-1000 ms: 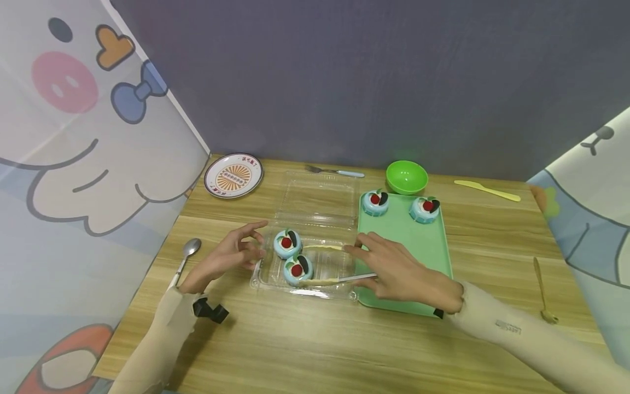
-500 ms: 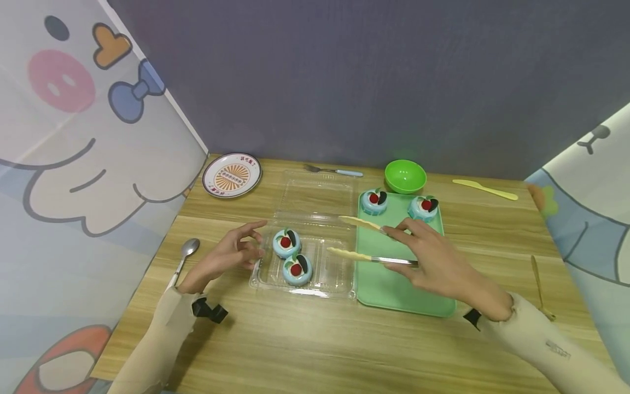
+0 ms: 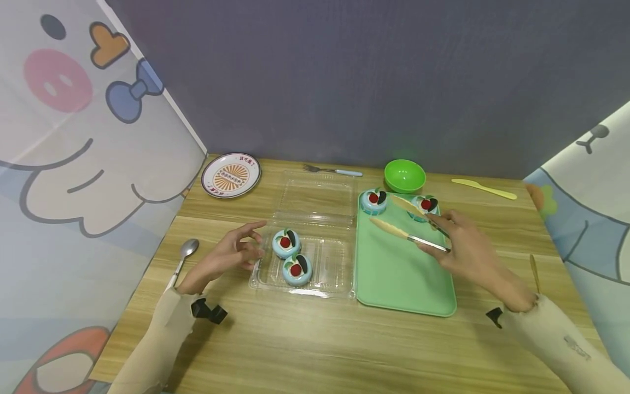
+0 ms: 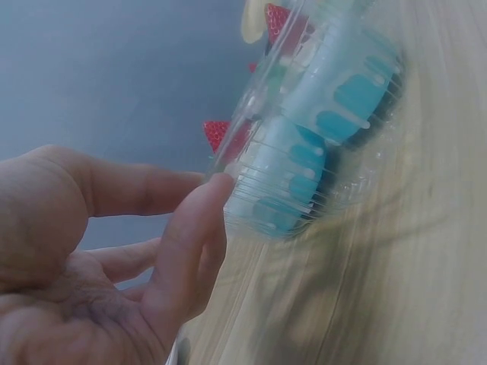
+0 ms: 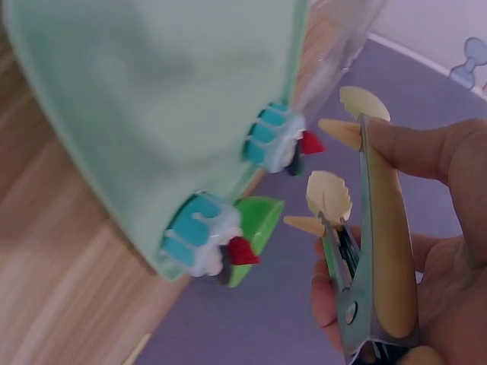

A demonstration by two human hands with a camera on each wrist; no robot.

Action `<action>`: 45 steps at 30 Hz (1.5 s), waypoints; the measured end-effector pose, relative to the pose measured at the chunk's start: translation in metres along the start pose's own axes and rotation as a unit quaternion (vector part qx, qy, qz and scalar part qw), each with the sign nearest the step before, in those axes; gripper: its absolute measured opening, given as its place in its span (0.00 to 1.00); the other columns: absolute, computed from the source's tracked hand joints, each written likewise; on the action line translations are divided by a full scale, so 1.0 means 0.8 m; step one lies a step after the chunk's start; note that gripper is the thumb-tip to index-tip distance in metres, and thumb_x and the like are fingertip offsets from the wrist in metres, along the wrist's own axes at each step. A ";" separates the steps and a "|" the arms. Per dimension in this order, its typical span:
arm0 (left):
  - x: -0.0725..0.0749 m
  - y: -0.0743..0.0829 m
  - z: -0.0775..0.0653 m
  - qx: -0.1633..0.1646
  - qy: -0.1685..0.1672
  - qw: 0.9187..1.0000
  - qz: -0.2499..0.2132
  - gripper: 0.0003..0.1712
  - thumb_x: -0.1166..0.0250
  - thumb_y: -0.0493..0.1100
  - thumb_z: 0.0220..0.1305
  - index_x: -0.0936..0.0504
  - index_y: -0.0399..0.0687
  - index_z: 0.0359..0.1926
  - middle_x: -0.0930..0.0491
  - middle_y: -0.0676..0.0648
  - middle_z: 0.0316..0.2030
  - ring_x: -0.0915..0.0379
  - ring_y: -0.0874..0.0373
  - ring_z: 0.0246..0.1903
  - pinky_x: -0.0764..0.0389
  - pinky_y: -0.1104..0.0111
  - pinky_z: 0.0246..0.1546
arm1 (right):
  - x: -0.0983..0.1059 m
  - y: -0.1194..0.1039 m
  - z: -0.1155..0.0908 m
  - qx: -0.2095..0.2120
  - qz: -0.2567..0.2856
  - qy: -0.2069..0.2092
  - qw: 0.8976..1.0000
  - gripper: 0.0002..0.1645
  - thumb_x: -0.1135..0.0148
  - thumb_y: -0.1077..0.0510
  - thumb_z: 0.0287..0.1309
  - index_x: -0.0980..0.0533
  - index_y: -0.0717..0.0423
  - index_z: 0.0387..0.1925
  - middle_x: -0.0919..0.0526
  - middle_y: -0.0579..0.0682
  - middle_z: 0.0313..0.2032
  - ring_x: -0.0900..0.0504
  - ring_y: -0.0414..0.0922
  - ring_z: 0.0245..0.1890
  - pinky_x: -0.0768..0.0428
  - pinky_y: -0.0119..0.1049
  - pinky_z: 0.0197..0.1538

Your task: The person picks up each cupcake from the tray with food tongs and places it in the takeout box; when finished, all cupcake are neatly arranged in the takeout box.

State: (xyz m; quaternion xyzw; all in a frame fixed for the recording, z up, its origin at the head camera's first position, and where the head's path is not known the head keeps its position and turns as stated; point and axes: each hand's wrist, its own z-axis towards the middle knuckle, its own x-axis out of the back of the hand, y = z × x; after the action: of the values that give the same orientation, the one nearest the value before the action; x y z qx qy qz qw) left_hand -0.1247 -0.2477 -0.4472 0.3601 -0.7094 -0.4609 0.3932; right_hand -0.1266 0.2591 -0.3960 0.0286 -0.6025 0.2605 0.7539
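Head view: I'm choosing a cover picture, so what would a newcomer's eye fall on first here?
Probably the two blue, red-topped cakes toward the left of the clear container, and two matching cakes at the far end of the green tray. Next might come the right hand, holding spread tongs over that tray. The bright green bowl just behind it also stands out.

In the head view, the counter (image 3: 334,339) is evenly and softly lit, and a pale sheen is spread across it nearer than both hands. Glints are thrown back by the clear box (image 3: 330,265) beside the left hand (image 3: 226,256); a soft shadow is cast beneath that arm. Toward the edges, the walls (image 3: 602,148) are stretched. The left wrist view is bluish and softened; in the right, purplish, the tray (image 5: 152,91) is blurred.
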 end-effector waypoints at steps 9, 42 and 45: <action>0.000 0.001 -0.001 -0.007 -0.005 1.000 -0.006 0.43 0.37 0.32 0.64 0.45 0.52 0.75 0.35 0.33 0.54 0.22 0.58 0.35 0.12 0.61 0.30 | -0.021 0.020 0.012 -0.039 -0.016 -0.020 0.999 0.41 0.27 0.41 0.50 0.25 0.60 0.61 0.28 0.54 0.35 0.33 0.46 0.29 0.40 0.30 0.19; -0.001 -0.001 -0.001 -0.005 -0.003 1.000 -0.010 0.43 0.38 0.31 0.64 0.45 0.52 0.76 0.36 0.33 0.54 0.24 0.62 0.33 0.12 0.64 0.29 | -0.044 0.015 0.016 -0.005 0.004 0.004 1.000 0.32 0.25 0.47 0.50 0.21 0.62 0.52 0.25 0.54 0.34 0.30 0.48 0.29 0.37 0.32 0.26; -0.001 -0.001 -0.001 -0.007 -0.002 1.000 -0.010 0.43 0.38 0.31 0.64 0.45 0.52 0.76 0.36 0.34 0.54 0.24 0.62 0.33 0.12 0.64 0.28 | -0.042 0.012 0.007 -0.010 0.002 0.001 1.000 0.34 0.25 0.46 0.49 0.21 0.62 0.53 0.26 0.53 0.34 0.32 0.47 0.29 0.39 0.31 0.25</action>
State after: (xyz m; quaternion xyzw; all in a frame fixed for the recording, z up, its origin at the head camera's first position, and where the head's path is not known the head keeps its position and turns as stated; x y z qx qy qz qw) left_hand -0.1240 -0.2477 -0.4479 0.3632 -0.7033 -0.4704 0.3900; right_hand -0.1404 0.2534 -0.4277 0.0196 -0.6042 0.2562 0.7543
